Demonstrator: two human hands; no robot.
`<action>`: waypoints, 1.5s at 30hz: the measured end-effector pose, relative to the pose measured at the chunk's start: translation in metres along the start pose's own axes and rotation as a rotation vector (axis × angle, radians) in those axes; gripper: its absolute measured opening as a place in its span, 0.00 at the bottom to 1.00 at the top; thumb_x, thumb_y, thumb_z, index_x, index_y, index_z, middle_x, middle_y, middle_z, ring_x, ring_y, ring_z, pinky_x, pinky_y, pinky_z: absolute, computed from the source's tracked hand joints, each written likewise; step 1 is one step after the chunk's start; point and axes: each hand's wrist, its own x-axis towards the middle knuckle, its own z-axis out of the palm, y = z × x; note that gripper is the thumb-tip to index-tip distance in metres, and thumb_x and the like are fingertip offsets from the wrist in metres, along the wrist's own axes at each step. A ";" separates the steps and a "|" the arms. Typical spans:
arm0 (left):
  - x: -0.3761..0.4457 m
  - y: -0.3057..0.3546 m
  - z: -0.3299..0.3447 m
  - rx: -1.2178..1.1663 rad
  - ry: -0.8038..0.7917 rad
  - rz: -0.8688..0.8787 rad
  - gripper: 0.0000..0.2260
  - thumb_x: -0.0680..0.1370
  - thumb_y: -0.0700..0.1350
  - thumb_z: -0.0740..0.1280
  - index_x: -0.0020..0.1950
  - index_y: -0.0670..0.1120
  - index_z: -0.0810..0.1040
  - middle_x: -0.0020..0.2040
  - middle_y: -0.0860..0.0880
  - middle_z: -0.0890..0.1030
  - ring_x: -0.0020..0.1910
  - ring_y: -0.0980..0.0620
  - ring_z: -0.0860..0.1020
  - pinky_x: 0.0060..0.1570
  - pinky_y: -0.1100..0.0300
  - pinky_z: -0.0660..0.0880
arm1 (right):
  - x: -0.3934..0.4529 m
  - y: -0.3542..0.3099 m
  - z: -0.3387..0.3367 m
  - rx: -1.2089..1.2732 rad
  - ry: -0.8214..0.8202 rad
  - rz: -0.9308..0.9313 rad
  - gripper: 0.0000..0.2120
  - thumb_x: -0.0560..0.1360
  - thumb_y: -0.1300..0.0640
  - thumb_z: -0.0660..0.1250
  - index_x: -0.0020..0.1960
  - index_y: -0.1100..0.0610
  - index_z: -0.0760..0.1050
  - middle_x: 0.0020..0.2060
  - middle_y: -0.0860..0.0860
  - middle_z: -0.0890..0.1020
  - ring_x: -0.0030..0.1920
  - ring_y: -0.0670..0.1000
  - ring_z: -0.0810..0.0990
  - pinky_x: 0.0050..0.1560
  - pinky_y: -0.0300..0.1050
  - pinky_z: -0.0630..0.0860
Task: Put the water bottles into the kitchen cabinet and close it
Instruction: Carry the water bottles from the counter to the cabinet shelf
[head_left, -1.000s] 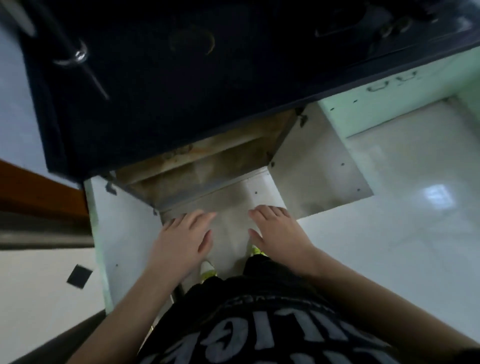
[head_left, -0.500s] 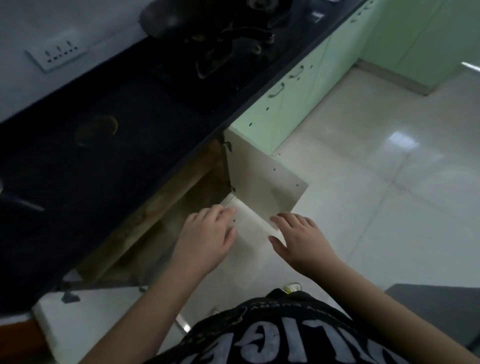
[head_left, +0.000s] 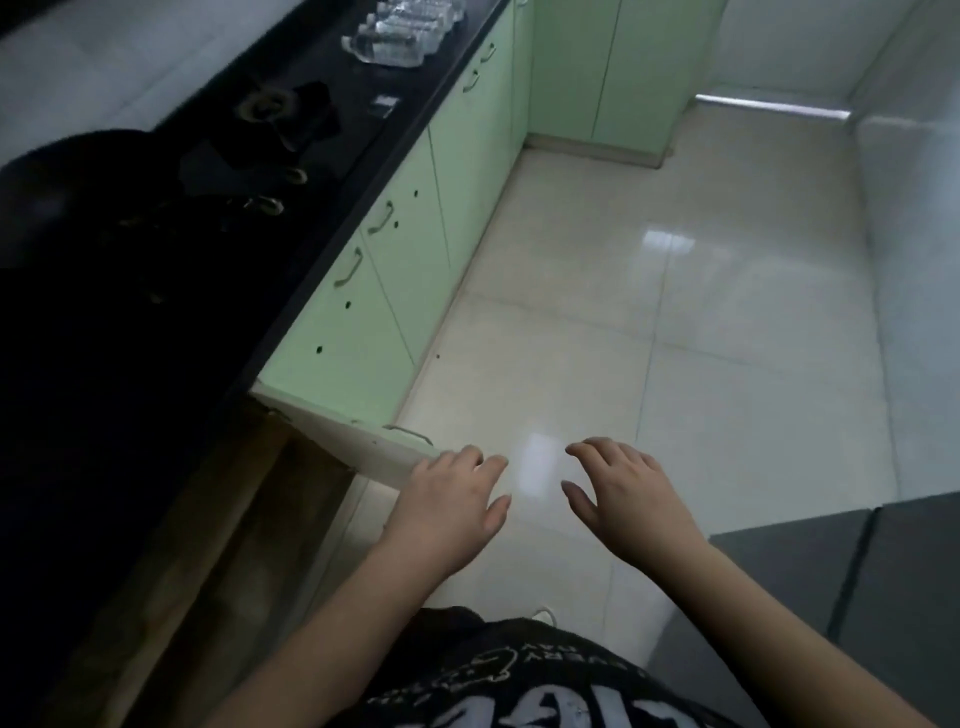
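While the clear plastic water bottles (head_left: 397, 39) are lying on their sides at the far end of the black stone desk (head_left: 291, 218), their long axes are running roughly across the desk top, with the capped ends pointing toward the wall side; the finer detail is too small to tell. They are sitting in a close cluster, well apart from both hands.

The left hand (head_left: 449, 506) is hovering palm down with its grip spread and relaxed, holding nothing. Its fingertips are lying at the outer edge of the pale green cabinet door (head_left: 358, 441), which is standing open out from under the desk; whether the fingers are touching that edge or just beside it is unclear. The right hand (head_left: 626, 493) is hovering palm down beside it over the glossy cream floor tiles (head_left: 675, 322), fingers apart and slightly bent, gripping nothing and touching nothing.

Behind the open door, the brown wooden cabinet interior (head_left: 218, 525) is showing dark under the desk. A black gas stove (head_left: 249, 150) is sitting on the desk between the person and the bottles. A row of closed pale green cabinet doors with curved metal handles (head_left: 415, 228) is running away along the desk front.
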 end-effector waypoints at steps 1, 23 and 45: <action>0.009 0.005 -0.002 0.012 -0.002 0.015 0.21 0.80 0.57 0.57 0.71 0.52 0.69 0.64 0.50 0.76 0.61 0.47 0.75 0.58 0.51 0.70 | 0.004 0.007 0.000 0.011 0.012 0.016 0.17 0.75 0.47 0.67 0.60 0.54 0.77 0.54 0.51 0.82 0.52 0.56 0.82 0.52 0.51 0.76; 0.304 0.005 -0.071 -0.044 -0.077 0.126 0.18 0.82 0.55 0.55 0.71 0.52 0.69 0.64 0.52 0.74 0.62 0.49 0.74 0.60 0.53 0.69 | 0.231 0.148 -0.054 0.008 -0.017 0.173 0.17 0.75 0.47 0.57 0.56 0.52 0.77 0.50 0.48 0.82 0.47 0.53 0.82 0.47 0.49 0.77; 0.602 0.043 -0.167 -0.066 0.085 -0.185 0.19 0.82 0.56 0.55 0.69 0.52 0.70 0.64 0.53 0.75 0.62 0.49 0.73 0.59 0.53 0.67 | 0.538 0.352 -0.129 0.014 -0.111 -0.029 0.18 0.79 0.46 0.59 0.66 0.52 0.72 0.60 0.50 0.78 0.59 0.55 0.77 0.55 0.49 0.71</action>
